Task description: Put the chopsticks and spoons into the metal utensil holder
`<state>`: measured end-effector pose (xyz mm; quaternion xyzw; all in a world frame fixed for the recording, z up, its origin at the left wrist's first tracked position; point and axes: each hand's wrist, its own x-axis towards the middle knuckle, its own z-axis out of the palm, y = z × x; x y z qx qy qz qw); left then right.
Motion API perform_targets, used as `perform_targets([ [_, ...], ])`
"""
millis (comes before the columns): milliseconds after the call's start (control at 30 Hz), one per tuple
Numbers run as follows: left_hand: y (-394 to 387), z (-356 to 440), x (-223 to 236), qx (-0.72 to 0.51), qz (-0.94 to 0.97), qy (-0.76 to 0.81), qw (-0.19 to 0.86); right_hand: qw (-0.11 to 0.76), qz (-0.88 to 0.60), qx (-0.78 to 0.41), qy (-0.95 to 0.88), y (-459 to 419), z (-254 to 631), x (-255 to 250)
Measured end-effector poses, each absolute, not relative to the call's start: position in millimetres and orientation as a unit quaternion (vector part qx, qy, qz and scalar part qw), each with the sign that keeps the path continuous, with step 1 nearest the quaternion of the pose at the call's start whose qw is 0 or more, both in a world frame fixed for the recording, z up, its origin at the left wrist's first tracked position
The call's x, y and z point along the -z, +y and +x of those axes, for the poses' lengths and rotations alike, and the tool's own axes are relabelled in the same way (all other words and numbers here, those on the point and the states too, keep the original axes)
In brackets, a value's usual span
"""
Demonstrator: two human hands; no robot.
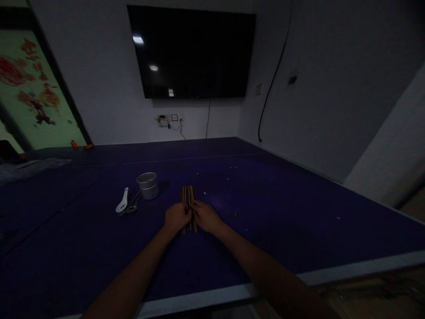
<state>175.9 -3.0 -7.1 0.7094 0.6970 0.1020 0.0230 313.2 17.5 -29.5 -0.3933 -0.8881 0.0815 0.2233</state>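
Two small bundles of brown-yellow chopsticks stretch away from me, side by side, low over the purple tabletop [212, 252]. My left hand [177, 216] is closed round the left chopsticks [183, 193]. Fingers of my right hand [206, 217] grip the right chopsticks [190, 193], whose near ends poke out below the hand. The two hands almost meet, and their fingers hide the middle of both bundles. Off to the left stands a grey metal cup [148, 187]. Beside it lie a white spoon [123, 201] and metal spoons [133, 207], partly overlapping.
Small white scraps [204, 193] dot the tabletop. Clear plastic wrap [31, 168] lies at the far left, and orange items [79, 145] sit by the back edge. A large dark television [195, 53] hangs above wall sockets [172, 118]. The table's pale front edge [206, 296] runs under my arms.
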Motion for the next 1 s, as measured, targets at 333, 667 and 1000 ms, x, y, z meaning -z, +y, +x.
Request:
perform_targets([
  [333, -3, 185, -1, -0.013, 0.744, 0.668, -0.016, 0.231, -0.435, -0.118, -0.862, 19, 314, 28],
  [667, -4, 179, -2, -0.088, 0.699, 0.71, 0.021, 0.233, -0.401, -0.08, -0.882, 22, 313, 32],
  [1000, -6, 180, 2, -0.109, 0.696, 0.709, 0.035, 0.231, -0.366, -0.089, -0.897, 24, 312, 39],
])
